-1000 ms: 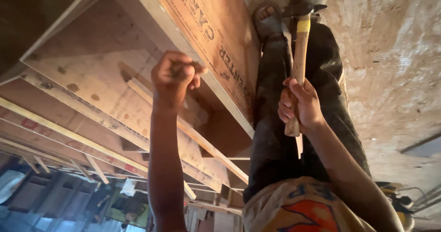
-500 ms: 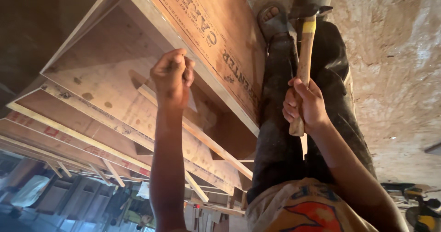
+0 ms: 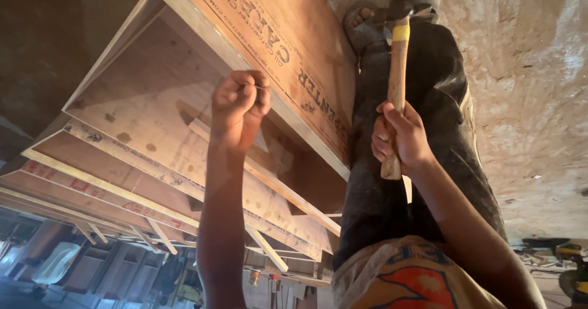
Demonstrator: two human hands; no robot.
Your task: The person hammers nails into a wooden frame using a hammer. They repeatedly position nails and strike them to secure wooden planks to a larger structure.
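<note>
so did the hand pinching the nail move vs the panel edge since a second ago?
Yes. The left hand slid along the plywood panel edge toward the feet end; the head camera shifted too.

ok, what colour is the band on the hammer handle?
Yellow band, just below the head; head view.

Matt plywood box (image 3: 202,101), wooden-handled hammer (image 3: 395,82)

Bare forearms, sleeveless to the elbows at least. Pale beige shirt (image 3: 410,278) with orange-red and blue printed graphic, near. Dark, dusty trousers (image 3: 429,137), loose-legged, right of centre. Grey open-toed sandals (image 3: 361,24) on the feet, far.
</note>
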